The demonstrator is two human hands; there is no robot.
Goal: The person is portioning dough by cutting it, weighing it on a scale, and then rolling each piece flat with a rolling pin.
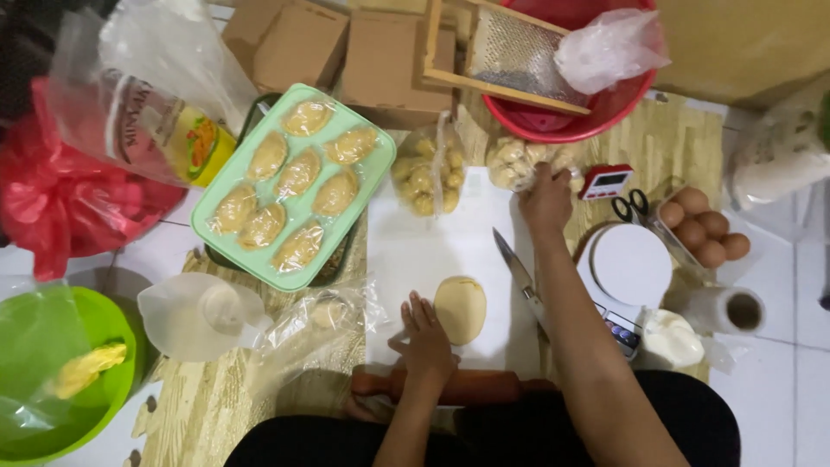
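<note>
On the white board [450, 251], a flat dough disc [460, 309] is steadied by the left hand [425, 339], whose fingers are spread and laid at the disc's left edge; nothing is clamped. The right hand [546, 201] is extended to a plastic bag of filling balls [517, 160] beyond the board's far edge; its fingers are curled at the bag, but whether a ball is pinched cannot be told. A knife [519, 275] lies on the board just beside the right forearm, blade pointing away. A rolling pin [471, 387] rests near the body. Filled pastries are set on a green tray [372, 143]. It is judged that the knife could be knocked by the forearm on withdrawal, and the thin disc could be torn if dragged by the resting fingers.
</note>
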